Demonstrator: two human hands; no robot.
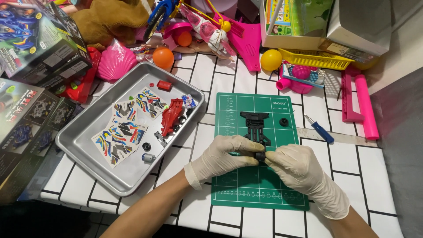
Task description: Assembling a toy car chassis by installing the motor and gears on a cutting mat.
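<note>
Both of my hands wear white gloves and meet over a green cutting mat (pixel 229 176). My left hand (pixel 222 156) and my right hand (pixel 296 165) pinch the near end of a black toy car chassis (pixel 255 125), where a small black wheel (pixel 260 155) sits between my fingertips. The chassis lies flat on the mat, pointing away from me. A second small black wheel (pixel 283 121) rests loose on the mat to the chassis's right.
A metal tray (pixel 88 136) on the left holds sticker sheets (pixel 121 136), a red car body (pixel 171 115) and small parts. A blue screwdriver (pixel 319 130) lies right of the mat. Toy boxes (pixel 31 88) stand far left; colourful toys crowd the back.
</note>
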